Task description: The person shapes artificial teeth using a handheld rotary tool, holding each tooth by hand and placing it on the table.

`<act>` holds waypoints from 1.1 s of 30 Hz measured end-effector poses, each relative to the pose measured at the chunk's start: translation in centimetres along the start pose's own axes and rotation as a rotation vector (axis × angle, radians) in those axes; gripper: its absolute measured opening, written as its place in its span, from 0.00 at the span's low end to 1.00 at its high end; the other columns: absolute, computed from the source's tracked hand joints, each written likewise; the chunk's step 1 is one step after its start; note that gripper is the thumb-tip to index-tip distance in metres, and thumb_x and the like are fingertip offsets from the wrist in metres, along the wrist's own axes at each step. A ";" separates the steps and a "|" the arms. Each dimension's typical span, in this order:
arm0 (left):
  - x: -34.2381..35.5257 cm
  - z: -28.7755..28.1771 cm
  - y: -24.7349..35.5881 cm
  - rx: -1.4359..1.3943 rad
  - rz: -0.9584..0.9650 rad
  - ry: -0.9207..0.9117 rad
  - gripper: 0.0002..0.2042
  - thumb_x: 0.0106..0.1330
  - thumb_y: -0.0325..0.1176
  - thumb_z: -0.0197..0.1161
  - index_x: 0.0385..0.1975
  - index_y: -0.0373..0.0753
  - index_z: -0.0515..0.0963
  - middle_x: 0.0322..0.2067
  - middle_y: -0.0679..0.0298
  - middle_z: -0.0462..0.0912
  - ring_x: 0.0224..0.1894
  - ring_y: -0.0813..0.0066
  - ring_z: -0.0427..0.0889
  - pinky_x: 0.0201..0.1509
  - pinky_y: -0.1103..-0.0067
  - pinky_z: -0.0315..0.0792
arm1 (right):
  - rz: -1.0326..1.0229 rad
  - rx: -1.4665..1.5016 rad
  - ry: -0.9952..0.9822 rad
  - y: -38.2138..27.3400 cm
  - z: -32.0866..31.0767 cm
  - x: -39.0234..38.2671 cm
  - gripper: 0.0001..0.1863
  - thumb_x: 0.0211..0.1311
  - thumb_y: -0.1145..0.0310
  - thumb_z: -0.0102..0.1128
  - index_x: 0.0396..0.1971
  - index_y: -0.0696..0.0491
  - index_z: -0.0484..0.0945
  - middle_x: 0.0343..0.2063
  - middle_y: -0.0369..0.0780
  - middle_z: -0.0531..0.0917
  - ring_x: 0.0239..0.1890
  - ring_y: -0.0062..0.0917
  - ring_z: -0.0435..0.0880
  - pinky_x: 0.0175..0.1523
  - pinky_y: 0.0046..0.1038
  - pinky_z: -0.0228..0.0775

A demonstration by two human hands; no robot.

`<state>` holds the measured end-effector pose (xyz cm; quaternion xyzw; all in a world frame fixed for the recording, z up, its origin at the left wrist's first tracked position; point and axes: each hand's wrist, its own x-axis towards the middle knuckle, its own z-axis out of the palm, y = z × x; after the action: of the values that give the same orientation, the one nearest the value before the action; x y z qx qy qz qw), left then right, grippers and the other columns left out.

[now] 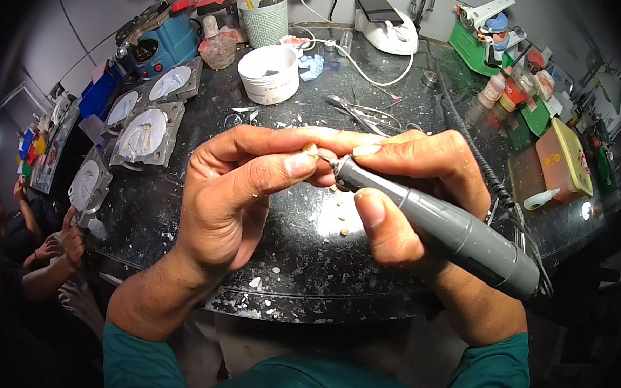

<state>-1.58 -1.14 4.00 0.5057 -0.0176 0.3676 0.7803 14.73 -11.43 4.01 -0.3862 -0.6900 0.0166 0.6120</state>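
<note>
My left hand (230, 190) pinches a small yellowish piece (311, 148) between thumb and fingertips, above the middle of the worktop. My right hand (434, 183) grips a grey rotary handpiece (462, 240), its thin bit pointing left against or very near the piece, partly hidden by my fingers. A cable runs from the handpiece's back end. Below my fingers, several small yellowish bits (344, 231) lie on the black worktop (278, 280), along with white flecks of debris.
Metal flasks with plaster (141, 143), a blue machine (150, 45) and a white tub (267, 83) stand at back left. Metal tools (357, 112) lie behind my hands. Bottles and a yellow box (558, 165) are at right. Co-workers' hands (69, 244) show at the far left edge.
</note>
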 end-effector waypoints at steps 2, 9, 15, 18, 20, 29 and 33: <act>-0.1 -0.1 -0.2 0.002 0.002 0.017 0.09 0.64 0.20 0.57 0.40 0.32 0.82 0.43 0.42 0.83 0.43 0.64 0.85 0.52 0.73 0.79 | 0.018 -0.016 -0.013 -0.1 -0.1 0.0 0.14 0.60 0.72 0.64 0.40 0.59 0.70 0.36 0.53 0.84 0.34 0.24 0.82 0.42 0.26 0.76; -0.3 -0.3 -0.3 -0.008 -0.014 0.047 0.09 0.63 0.21 0.59 0.41 0.32 0.82 0.44 0.45 0.83 0.44 0.65 0.85 0.52 0.72 0.78 | -0.067 0.001 -0.036 0.5 0.0 0.2 0.14 0.59 0.74 0.63 0.42 0.58 0.69 0.41 0.57 0.83 0.37 0.28 0.84 0.45 0.29 0.77; -0.3 -0.2 -0.3 0.025 -0.026 0.083 0.09 0.64 0.22 0.59 0.42 0.33 0.82 0.42 0.47 0.84 0.44 0.66 0.85 0.52 0.72 0.78 | -0.052 0.013 -0.011 0.5 0.2 0.0 0.14 0.58 0.76 0.62 0.42 0.58 0.69 0.43 0.58 0.82 0.39 0.30 0.84 0.46 0.29 0.76; -0.3 -0.4 -0.1 -0.059 -0.107 0.092 0.11 0.65 0.22 0.58 0.46 0.33 0.79 0.41 0.48 0.85 0.44 0.67 0.85 0.52 0.72 0.78 | 0.002 0.028 -0.046 0.0 -0.1 -0.1 0.15 0.58 0.77 0.61 0.43 0.57 0.68 0.43 0.58 0.82 0.41 0.30 0.84 0.48 0.29 0.75; -0.3 -0.4 0.1 -0.167 -0.162 0.080 0.13 0.65 0.23 0.58 0.49 0.33 0.78 0.40 0.49 0.85 0.43 0.67 0.85 0.52 0.72 0.79 | 0.027 0.048 -0.033 -0.6 -0.1 -0.1 0.16 0.59 0.76 0.61 0.44 0.55 0.66 0.44 0.57 0.82 0.43 0.30 0.83 0.49 0.30 0.75; -0.6 -0.5 -0.1 -0.503 -0.294 0.065 0.15 0.65 0.24 0.55 0.51 0.33 0.76 0.35 0.53 0.85 0.38 0.65 0.85 0.49 0.72 0.76 | -0.078 0.130 -0.050 -0.5 0.2 -0.1 0.18 0.62 0.73 0.64 0.47 0.55 0.66 0.42 0.60 0.81 0.42 0.36 0.85 0.46 0.34 0.79; -0.7 -0.5 -0.1 -0.471 -0.292 0.083 0.16 0.65 0.24 0.55 0.52 0.33 0.76 0.35 0.53 0.85 0.38 0.65 0.85 0.50 0.71 0.77 | -0.173 0.172 -0.054 0.4 0.3 0.1 0.20 0.59 0.75 0.65 0.47 0.58 0.65 0.41 0.62 0.81 0.41 0.40 0.87 0.44 0.36 0.81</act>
<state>-2.17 -1.12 3.36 0.2923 0.0024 0.2574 0.9210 14.66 -10.96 3.81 -0.2707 -0.7330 0.0331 0.6231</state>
